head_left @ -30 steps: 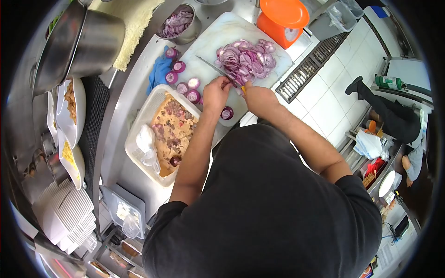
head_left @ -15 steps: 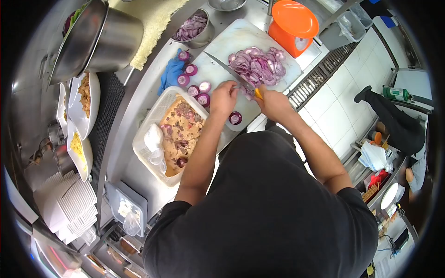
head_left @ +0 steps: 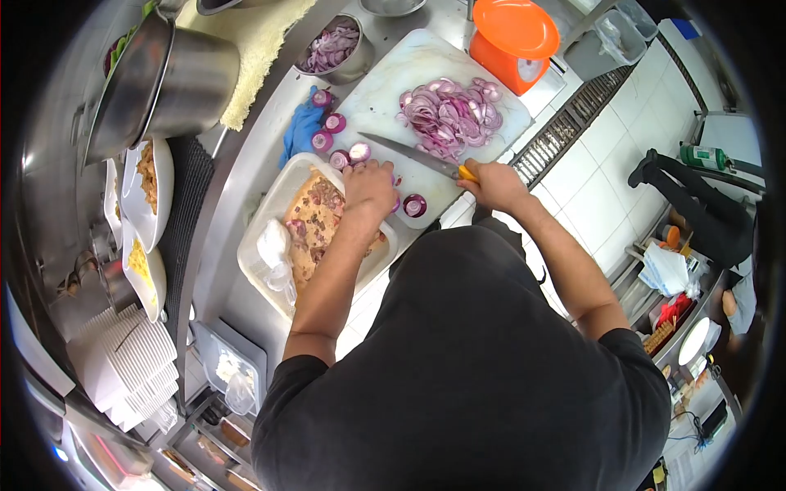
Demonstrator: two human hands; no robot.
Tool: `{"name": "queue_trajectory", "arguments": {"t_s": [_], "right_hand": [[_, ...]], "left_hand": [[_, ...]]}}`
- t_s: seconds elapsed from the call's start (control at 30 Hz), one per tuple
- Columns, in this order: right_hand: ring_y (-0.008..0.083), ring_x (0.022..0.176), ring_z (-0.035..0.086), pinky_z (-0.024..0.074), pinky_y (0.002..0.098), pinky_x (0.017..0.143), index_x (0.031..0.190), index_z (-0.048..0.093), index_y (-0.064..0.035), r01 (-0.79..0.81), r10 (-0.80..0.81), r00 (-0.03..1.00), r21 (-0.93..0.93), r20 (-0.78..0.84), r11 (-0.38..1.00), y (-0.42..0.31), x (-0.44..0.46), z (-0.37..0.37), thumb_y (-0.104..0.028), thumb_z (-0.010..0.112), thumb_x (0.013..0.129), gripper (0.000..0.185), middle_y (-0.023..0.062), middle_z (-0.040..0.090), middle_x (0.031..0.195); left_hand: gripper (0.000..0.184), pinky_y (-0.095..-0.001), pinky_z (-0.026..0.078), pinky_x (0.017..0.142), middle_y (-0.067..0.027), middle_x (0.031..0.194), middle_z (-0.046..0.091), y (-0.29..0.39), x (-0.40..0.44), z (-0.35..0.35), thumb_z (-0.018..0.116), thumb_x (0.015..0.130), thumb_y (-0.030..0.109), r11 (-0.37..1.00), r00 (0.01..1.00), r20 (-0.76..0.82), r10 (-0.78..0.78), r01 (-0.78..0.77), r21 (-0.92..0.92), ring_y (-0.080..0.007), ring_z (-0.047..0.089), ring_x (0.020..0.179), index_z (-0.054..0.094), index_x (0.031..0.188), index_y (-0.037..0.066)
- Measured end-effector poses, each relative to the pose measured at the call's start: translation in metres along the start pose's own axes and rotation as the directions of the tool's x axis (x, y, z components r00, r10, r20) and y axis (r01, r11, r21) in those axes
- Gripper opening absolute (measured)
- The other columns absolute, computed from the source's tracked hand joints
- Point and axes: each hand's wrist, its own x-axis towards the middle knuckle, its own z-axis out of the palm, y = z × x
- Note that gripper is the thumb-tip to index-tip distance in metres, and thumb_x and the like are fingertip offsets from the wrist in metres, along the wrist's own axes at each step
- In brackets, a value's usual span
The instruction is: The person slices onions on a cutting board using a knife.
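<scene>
Clasping tapered metal knife (head_left: 419, 158) in right grip (head_left: 498, 185), left grip (head_left: 368, 188) unclear, beside round onions (head_left: 359, 151)

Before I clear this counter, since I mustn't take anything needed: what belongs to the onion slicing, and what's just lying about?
Seemingly in the job:
- knife
- cutting board
- onion slices
- uncut onions
- steel bowl of slices

Apparently lying about:
- orange scale
- crumpled blue item
- yellow towel
</scene>
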Motion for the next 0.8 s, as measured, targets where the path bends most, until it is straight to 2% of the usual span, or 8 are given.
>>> {"name": "queue_trajectory", "arguments": {"t_s": [0.1,0.2,0.3,0.4,0.5,0.6,0.7,0.8], "right_hand": [[0.0414,0.086,0.073,0.056,0.054,0.074,0.115,0.064,-0.0075,-0.033,0.031,0.998,-0.037,-0.06,0.999,0.002,0.009,-0.003,-0.044,0.066,0.1,0.039,0.0201,0.074,0.087],[0.0409,0.087,0.074,0.0573,0.0536,0.076,0.116,0.064,-0.0072,-0.078,0.076,0.991,-0.014,-0.114,0.997,0.001,0.016,-0.004,-0.043,0.066,0.1,0.039,0.0208,0.075,0.09],[0.0413,0.088,0.074,0.0577,0.0537,0.078,0.118,0.064,-0.0066,-0.106,0.106,0.99,0.004,-0.091,0.994,-0.001,0.019,-0.003,-0.043,0.066,0.1,0.041,0.0214,0.076,0.091],[0.0448,0.087,0.072,0.056,0.0559,0.078,0.118,0.064,-0.0073,-0.116,0.119,0.987,0.032,-0.11,0.993,-0.002,0.021,0.003,-0.044,0.065,0.101,0.041,0.0229,0.074,0.09],[0.0444,0.088,0.073,0.0564,0.0555,0.078,0.119,0.063,-0.0067,-0.125,0.129,0.985,0.039,-0.112,0.991,-0.01,0.02,0.0,-0.042,0.064,0.102,0.039,0.0236,0.074,0.09],[0.0407,0.086,0.074,0.0578,0.0531,0.076,0.119,0.062,-0.0031,-0.101,0.098,0.988,-0.02,-0.118,0.995,-0.02,0.016,-0.005,-0.036,0.064,0.103,0.037,0.0215,0.075,0.091],[0.0396,0.085,0.075,0.0583,0.0516,0.075,0.118,0.06,-0.0006,-0.094,0.09,0.992,-0.04,-0.092,0.995,-0.036,0.009,-0.015,-0.034,0.063,0.103,0.037,0.0198,0.076,0.09],[0.0388,0.085,0.075,0.0585,0.0505,0.075,0.116,0.058,0.001,-0.072,0.067,0.996,-0.067,-0.063,0.995,-0.054,0.002,-0.024,-0.032,0.064,0.102,0.036,0.0195,0.076,0.089]], "left_hand": [[0.038,-0.0529,0.044,0.105,-0.0141,0.119,0.073,0.004,0.016,0.006,0.076,0.089,0.033,0.998,0.998,0.019,-0.059,0.059,-0.018,-0.0333,0.07,0.114,0.071,0.12,0.012],[0.032,-0.0506,0.05,0.098,-0.0165,0.114,0.074,0.008,0.027,0.023,0.075,0.091,0.027,0.996,0.988,-0.138,-0.071,0.063,-0.06,-0.0351,0.071,0.108,0.072,0.117,0.008],[0.031,-0.0483,0.054,0.092,-0.0181,0.114,0.073,0.014,0.034,0.024,0.074,0.093,0.024,0.896,0.979,-0.194,-0.057,-0.035,-0.442,-0.0375,0.071,0.107,0.071,0.119,0.006],[0.033,-0.0471,0.055,0.092,-0.0187,0.114,0.073,0.021,0.049,0.032,0.075,0.094,0.024,0.669,0.982,-0.18,-0.054,-0.098,-0.737,-0.0384,0.07,0.107,0.07,0.121,0.005],[0.033,-0.0472,0.055,0.093,-0.0179,0.117,0.072,0.019,0.054,0.036,0.075,0.094,0.026,0.808,0.892,-0.444,-0.078,-0.204,-0.553,-0.0385,0.069,0.108,0.071,0.121,0.007],[0.034,-0.0467,0.055,0.093,-0.0179,0.119,0.069,0.013,0.043,0.033,0.076,0.093,0.024,0.775,0.893,-0.412,-0.178,-0.131,-0.618,-0.0382,0.068,0.107,0.07,0.123,0.008],[0.036,-0.0461,0.056,0.092,-0.016,0.12,0.067,0.016,0.029,0.027,0.08,0.089,0.019,0.725,0.939,-0.314,-0.137,-0.121,-0.678,-0.036,0.068,0.107,0.067,0.121,0.007],[0.039,-0.046,0.056,0.09,-0.015,0.12,0.066,0.019,0.03,0.036,0.084,0.085,0.015,0.751,0.948,-0.297,-0.113,-0.114,-0.65,-0.0335,0.07,0.103,0.063,0.117,0.006]]}}
